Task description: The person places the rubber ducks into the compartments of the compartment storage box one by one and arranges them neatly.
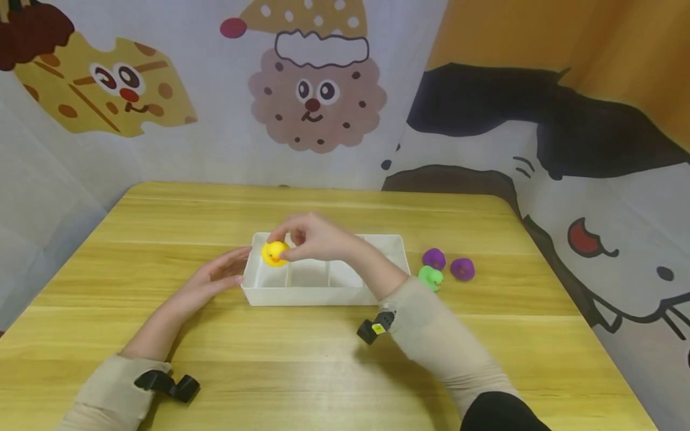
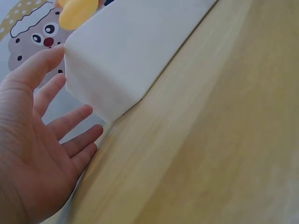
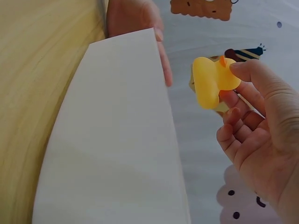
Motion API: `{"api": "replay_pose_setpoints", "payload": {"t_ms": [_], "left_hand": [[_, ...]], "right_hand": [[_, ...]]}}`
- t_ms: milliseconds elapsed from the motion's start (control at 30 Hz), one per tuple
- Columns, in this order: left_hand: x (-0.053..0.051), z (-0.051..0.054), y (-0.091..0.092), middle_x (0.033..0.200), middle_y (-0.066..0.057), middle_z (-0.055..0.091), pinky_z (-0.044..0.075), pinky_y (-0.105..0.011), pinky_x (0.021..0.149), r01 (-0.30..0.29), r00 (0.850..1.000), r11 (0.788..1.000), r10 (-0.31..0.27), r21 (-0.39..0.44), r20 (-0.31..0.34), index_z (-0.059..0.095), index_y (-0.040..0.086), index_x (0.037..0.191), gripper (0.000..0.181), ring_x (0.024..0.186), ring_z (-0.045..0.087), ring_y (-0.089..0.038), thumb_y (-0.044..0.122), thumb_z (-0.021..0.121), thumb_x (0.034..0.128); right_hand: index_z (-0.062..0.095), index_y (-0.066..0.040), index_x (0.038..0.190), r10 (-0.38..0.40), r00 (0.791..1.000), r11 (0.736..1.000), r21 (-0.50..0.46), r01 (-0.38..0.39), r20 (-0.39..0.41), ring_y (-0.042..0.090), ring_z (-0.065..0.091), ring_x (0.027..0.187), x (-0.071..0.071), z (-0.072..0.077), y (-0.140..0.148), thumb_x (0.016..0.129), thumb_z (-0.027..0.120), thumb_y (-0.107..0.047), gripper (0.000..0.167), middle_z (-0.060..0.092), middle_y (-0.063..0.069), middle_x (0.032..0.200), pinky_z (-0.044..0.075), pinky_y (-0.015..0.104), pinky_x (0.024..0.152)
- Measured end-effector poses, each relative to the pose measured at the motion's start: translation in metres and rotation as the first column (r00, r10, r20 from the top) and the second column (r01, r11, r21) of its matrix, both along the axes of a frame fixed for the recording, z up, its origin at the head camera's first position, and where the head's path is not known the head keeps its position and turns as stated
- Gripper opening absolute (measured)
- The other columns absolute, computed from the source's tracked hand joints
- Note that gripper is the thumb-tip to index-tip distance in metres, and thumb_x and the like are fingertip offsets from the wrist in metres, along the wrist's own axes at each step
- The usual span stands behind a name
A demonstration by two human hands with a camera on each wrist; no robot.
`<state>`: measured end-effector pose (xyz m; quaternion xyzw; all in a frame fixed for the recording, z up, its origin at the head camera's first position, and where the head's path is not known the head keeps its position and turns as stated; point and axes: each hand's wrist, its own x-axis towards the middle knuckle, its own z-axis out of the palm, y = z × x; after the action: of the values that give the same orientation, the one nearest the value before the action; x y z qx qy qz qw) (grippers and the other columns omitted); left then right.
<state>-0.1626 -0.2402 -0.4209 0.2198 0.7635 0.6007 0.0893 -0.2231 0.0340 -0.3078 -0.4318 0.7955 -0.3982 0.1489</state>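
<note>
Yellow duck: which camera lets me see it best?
The right wrist view shows the yellow duck biggest and nearly whole, held by the right hand. The head view shows it smaller, over the left end of the white box. The left wrist view catches only part, cut off by the picture's top edge.

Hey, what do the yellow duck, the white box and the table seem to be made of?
The yellow duck: probably rubber or soft plastic, smooth, with rounded, seamless-looking shapes and even color.
The white box: likely hard plastic, plain and smooth, judging by its thin, straight walls.
The table: wood or a wood-look laminate; the grain streaks show, but I can't tell which.
</note>
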Motion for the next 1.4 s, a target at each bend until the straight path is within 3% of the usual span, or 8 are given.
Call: {"api": "replay_pose_setpoints", "payload": {"t_ms": [400,567,800,867,1100,1300,1400], "left_hand": [[0.001,0.000,0.000,0.148,-0.018,0.036,0.032,-0.062,0.098,-0.007,1.000,1.000,0.007,-0.001,0.001,0.034,0.011,0.149,0.053,0.131,0.036,-0.038,0.011,0.051,0.0986],[0.002,0.001,0.001,0.149,-0.017,0.035,0.039,-0.044,0.098,-0.012,1.000,1.000,0.012,-0.005,0.011,0.034,0.012,0.149,0.053,0.131,0.038,-0.033,0.011,0.051,0.0986],[0.002,0.001,0.000,0.148,-0.018,0.036,0.040,-0.036,0.098,-0.013,1.000,1.000,0.013,-0.009,0.007,0.033,0.012,0.149,0.053,0.130,0.039,-0.033,0.011,0.051,0.0989],[0.002,0.001,0.000,0.148,-0.018,0.037,0.041,-0.029,0.096,-0.013,1.000,1.000,0.013,-0.013,0.008,0.033,0.012,0.149,0.053,0.129,0.041,-0.032,0.012,0.051,0.0991],[0.001,0.000,0.000,0.148,-0.021,0.035,0.039,-0.037,0.097,0.003,1.000,1.000,-0.003,-0.014,-0.009,0.031,0.008,0.150,0.053,0.131,0.036,-0.040,0.010,0.050,0.0993],[0.000,0.000,0.001,0.148,-0.021,0.035,0.038,-0.027,0.095,0.004,1.000,1.000,-0.004,0.000,-0.014,0.031,0.004,0.149,0.054,0.132,0.034,-0.041,0.007,0.050,0.0984],[0.000,-0.001,0.001,0.148,-0.021,0.035,0.038,-0.028,0.095,0.003,1.000,1.000,-0.003,0.003,-0.013,0.030,0.002,0.148,0.054,0.132,0.034,-0.041,0.007,0.051,0.0983]], "right_hand": [[0.071,-0.010,0.110,-0.011,0.998,1.000,0.005,0.011,0.063,0.014,0.043,0.061,-0.015,-0.023,-0.009,0.083,0.073,-0.008,0.026,0.063,-0.003,0.095,0.036,0.022,0.053],[0.071,-0.011,0.110,-0.022,0.998,0.999,0.026,0.021,0.066,0.016,0.048,0.064,-0.017,-0.030,-0.013,0.084,0.074,-0.009,0.026,0.065,-0.005,0.097,0.041,0.022,0.056],[0.070,-0.012,0.112,-0.045,0.996,0.996,0.077,0.038,0.083,0.017,0.048,0.062,-0.018,-0.037,-0.019,0.085,0.073,-0.010,0.027,0.064,-0.006,0.100,0.040,0.022,0.055],[0.070,-0.012,0.112,-0.047,0.995,0.996,0.081,0.040,0.091,0.016,0.047,0.061,-0.019,-0.039,-0.020,0.085,0.073,-0.010,0.027,0.064,-0.006,0.100,0.040,0.022,0.054],[0.071,-0.010,0.109,-0.064,0.991,0.996,0.073,0.056,0.115,0.014,0.044,0.054,-0.022,-0.045,-0.022,0.083,0.075,-0.008,0.026,0.065,-0.004,0.097,0.040,0.021,0.053],[0.072,-0.009,0.107,-0.081,0.994,0.991,0.113,0.072,0.078,0.013,0.053,0.074,-0.024,-0.049,-0.023,0.082,0.075,-0.009,0.025,0.066,-0.005,0.092,0.043,0.023,0.060],[0.073,-0.010,0.106,-0.083,0.994,0.989,0.126,0.073,0.074,0.015,0.055,0.081,-0.024,-0.050,-0.024,0.082,0.075,-0.009,0.024,0.066,-0.005,0.092,0.044,0.023,0.062]]}}
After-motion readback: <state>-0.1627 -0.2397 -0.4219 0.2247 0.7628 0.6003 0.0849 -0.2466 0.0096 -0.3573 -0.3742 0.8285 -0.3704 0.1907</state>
